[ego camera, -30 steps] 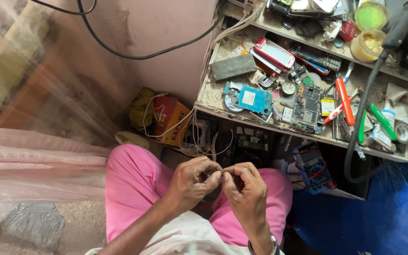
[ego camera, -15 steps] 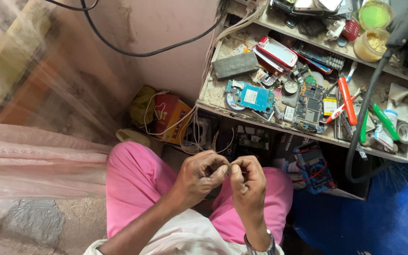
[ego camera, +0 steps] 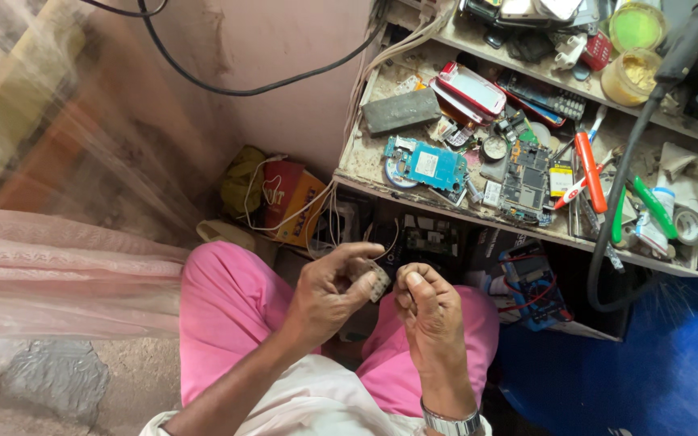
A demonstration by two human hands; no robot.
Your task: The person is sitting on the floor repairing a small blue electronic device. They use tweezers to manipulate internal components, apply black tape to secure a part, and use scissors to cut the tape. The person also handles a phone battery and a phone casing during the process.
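left hand: left hand (ego camera: 329, 292) is raised over the lap, thumb and fingers pinched on a small pale component (ego camera: 372, 278), which pokes out at the fingertips
right hand: right hand (ego camera: 430, 315) is just beside it, fingers curled in, thumb tip close to the component; whether it grips anything cannot be told
watch: one metal wristwatch (ego camera: 450, 421) sits on the right wrist
component place: it is held in the air above the pink trousers (ego camera: 228, 311), between both hands, in front of the bench edge
handling: it looks light and rigid, small enough to slip; probably fragile at any contacts, so best pinched by its edges, as the left hand does
count in hand: one component, two hands
bench: a cluttered wooden workbench (ego camera: 357, 161) stands ahead, well apart from the hands
boards: one blue circuit board (ego camera: 426, 164) and one dark green board (ego camera: 527, 179) lie side by side
phones: one red-and-white phone (ego camera: 470, 89) lies tilted; one grey slab (ego camera: 401, 110) sits to its left
tools: one orange-handled tool (ego camera: 589, 161) and two green-handled ones (ego camera: 654, 208) are near the right end
jars: two lidded jars (ego camera: 636, 26) stand on the upper shelf
cable: one black hose (ego camera: 620, 202) loops down off the bench
under bench: a blue multimeter (ego camera: 533, 287) with red leads is there, and one orange box (ego camera: 296, 202) stands by the wall
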